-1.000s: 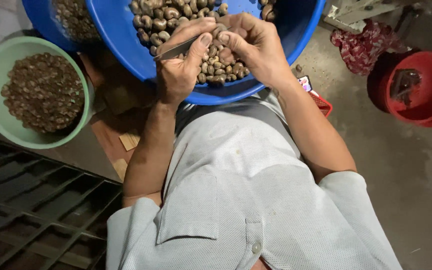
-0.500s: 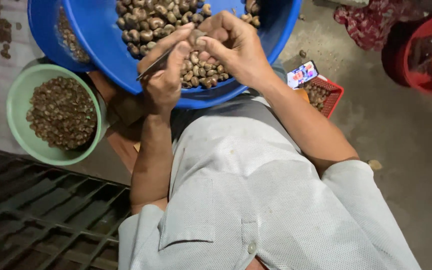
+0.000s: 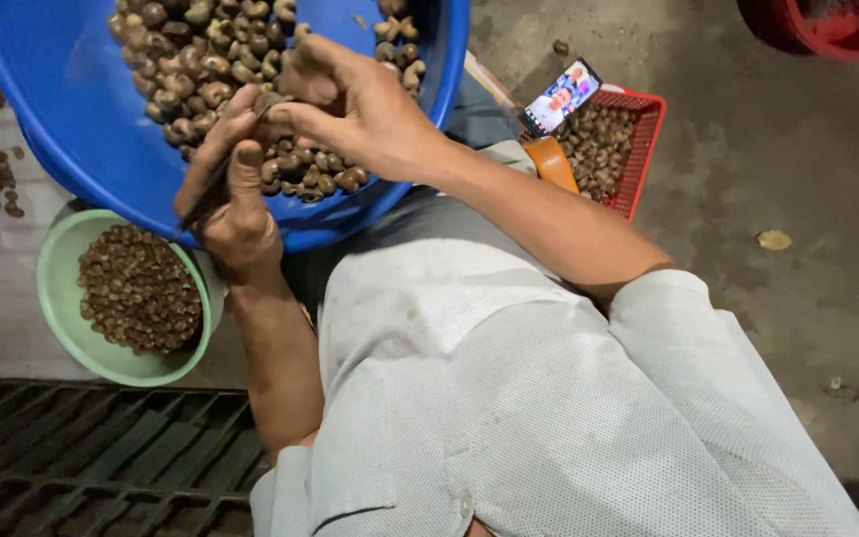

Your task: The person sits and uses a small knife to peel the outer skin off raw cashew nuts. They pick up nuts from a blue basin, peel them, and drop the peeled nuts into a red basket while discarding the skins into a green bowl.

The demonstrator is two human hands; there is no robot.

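My left hand (image 3: pixel 236 214) grips a thin metal pick (image 3: pixel 213 179); my right hand (image 3: pixel 360 104) pinches one brown nut (image 3: pixel 272 100). The big blue plastic basin (image 3: pixel 82 109) holds many nuts unworked; the pale green bowl (image 3: pixel 57 288) is about half full.

Nuts (image 3: pixel 201 60) fill the basin (image 3: pixel 62 109); a bowl (image 3: pixel 62 298) sits below it.

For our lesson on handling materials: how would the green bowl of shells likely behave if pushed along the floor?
The green bowl is wide and low, so it would probably slide, not tip. It looks like thin plastic, so likely light. Its shells lie loose and heaped, so a sharp shove might spill some.
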